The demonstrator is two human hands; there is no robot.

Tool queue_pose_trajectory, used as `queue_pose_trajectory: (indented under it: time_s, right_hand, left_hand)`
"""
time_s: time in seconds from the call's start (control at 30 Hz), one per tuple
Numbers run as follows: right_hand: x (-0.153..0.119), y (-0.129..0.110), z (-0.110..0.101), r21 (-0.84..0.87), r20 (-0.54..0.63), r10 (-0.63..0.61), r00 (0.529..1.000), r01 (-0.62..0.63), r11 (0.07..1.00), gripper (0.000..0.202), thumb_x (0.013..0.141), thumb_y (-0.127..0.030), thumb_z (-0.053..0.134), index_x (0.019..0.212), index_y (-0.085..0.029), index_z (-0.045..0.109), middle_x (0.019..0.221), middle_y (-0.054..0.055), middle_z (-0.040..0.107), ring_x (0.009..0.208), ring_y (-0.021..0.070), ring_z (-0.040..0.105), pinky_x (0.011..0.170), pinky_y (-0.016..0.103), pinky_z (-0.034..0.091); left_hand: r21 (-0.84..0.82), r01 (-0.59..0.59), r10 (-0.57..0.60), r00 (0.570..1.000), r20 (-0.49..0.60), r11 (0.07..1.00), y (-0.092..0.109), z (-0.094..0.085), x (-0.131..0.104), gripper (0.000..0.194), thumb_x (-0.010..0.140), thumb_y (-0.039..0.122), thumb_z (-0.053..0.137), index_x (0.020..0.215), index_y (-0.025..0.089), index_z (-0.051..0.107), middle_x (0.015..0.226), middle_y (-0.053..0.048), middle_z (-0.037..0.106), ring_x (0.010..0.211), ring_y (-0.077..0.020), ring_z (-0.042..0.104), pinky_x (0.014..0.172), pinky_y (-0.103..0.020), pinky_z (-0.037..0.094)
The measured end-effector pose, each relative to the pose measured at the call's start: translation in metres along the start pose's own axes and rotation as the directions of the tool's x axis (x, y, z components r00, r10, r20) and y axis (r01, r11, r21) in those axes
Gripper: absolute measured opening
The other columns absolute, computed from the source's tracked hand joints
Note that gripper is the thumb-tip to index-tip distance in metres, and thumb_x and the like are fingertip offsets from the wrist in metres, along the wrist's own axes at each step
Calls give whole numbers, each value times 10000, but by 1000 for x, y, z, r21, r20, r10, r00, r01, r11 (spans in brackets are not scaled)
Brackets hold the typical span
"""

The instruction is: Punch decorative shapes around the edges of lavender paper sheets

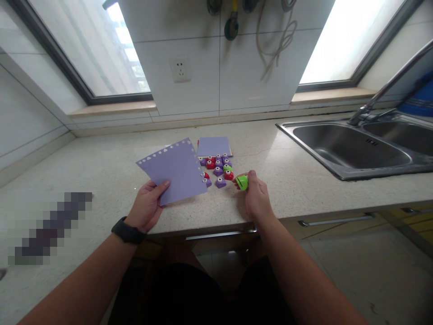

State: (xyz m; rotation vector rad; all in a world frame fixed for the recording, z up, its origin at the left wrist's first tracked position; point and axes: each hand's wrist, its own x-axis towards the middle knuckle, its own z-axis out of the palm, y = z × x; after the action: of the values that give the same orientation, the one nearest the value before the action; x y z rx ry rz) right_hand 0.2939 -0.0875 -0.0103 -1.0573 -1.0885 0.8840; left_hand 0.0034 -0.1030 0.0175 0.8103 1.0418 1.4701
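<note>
My left hand (149, 204) grips a sheet of purple paper (177, 174) by its lower left corner, thumb on top, and holds it tilted above the counter. Small cut-out shapes run along the sheet's top and right edges. In my right hand (255, 192) is a green craft paper punch (242, 182), held between thumb and fingers, apart from the sheet. Between the hands, several small punches stand grouped on the counter, among them a purple punch (221, 183) and a red punch (229, 175). The sheet partly hides those at the group's left side.
Behind the punches lies a stack of purple paper (214, 146). A steel sink (345, 174) with a faucet (360, 113) is set into the counter (291, 189) on the right. A blurred-out dark object (50, 230) lies at the left. A tiled wall with a socket (180, 69) rises behind.
</note>
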Motion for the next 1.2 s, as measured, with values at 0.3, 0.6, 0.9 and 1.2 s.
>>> queue_pose_trajectory:
  time_s: [0.3,0.6,0.9,1.2]
  right_hand:
    - [-6,-15,1,-258,58,36,998,-20,966,674,1007,-731,394,616,-209,565,572,-7,499,562,165,459,585,317,355]
    - [-4,-18,12,-603,242,-59,968,198,772,518,1039,-542,465,662,-214,601,711,64,658,709,217,581,674,338,348]
    - [-8,-21,17,-779,294,15,956,230,583,494,1021,-581,537,756,-225,755,803,98,768,745,240,659,659,348,367]
    - [-10,-20,16,-749,291,-6,957,231,621,416,1010,-549,559,871,-221,773,803,110,768,745,256,665,654,352,374]
  left_hand:
    - [-21,14,-14,1000,3,1000,-2,-5,4,415,740,263,926,1124,186,789,1131,-53,817,990,-186,756,944,-303,610]
    - [-8,14,-14,1000,0,1000,-3,-7,5,415,728,270,929,1110,180,792,1143,-65,814,962,-189,760,896,-295,624]
    - [35,-7,6,999,32,999,-6,-6,3,463,689,331,955,1093,169,797,1073,-74,823,929,-209,761,919,-333,606]
    - [48,-38,34,996,86,998,-5,-4,0,463,710,334,942,1114,170,785,1081,-86,821,952,-235,767,948,-397,603]
